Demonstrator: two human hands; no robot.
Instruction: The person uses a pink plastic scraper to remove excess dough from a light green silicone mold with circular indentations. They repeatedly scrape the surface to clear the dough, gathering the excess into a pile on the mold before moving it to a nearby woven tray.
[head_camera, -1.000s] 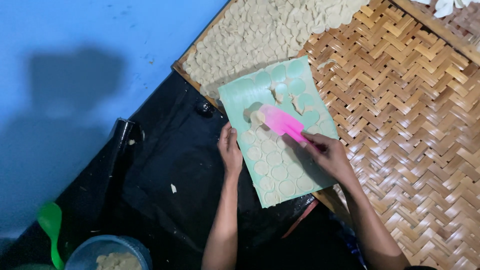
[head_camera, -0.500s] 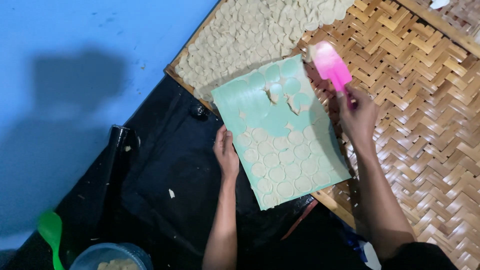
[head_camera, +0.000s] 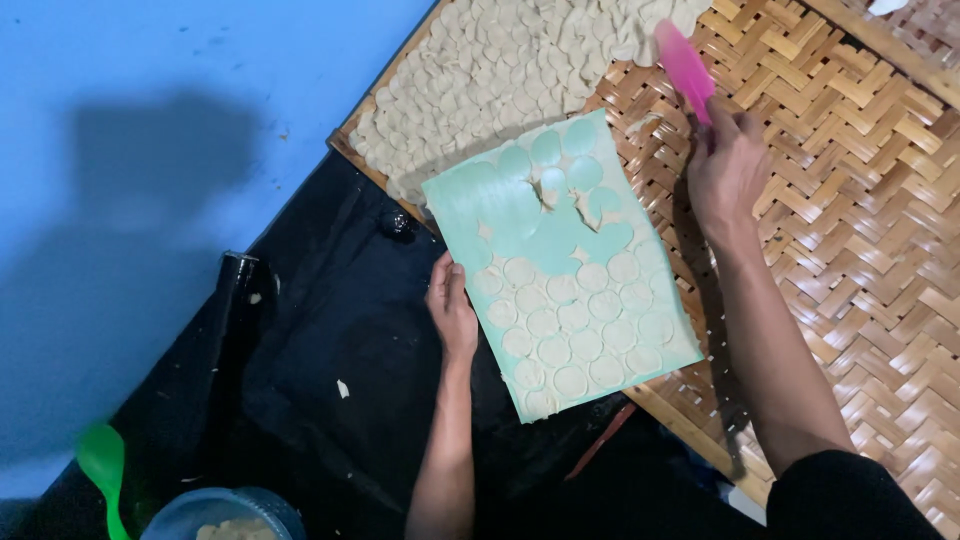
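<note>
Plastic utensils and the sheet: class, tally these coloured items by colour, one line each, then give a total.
Pink: 1, the pink spatula in the right hand
Green: 1, the green spoon at lower left
Mint: 1, the mint sheet steadied by the left hand
Total: 3

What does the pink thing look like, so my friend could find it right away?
Start at the big woven bamboo tray on the right side. Above its bare weave, the right hand holds up a flat spatula, whose blade points toward the piled pale dough rounds. It is the only bright pink thing there; everything near it is tan, cream or mint green.
</note>
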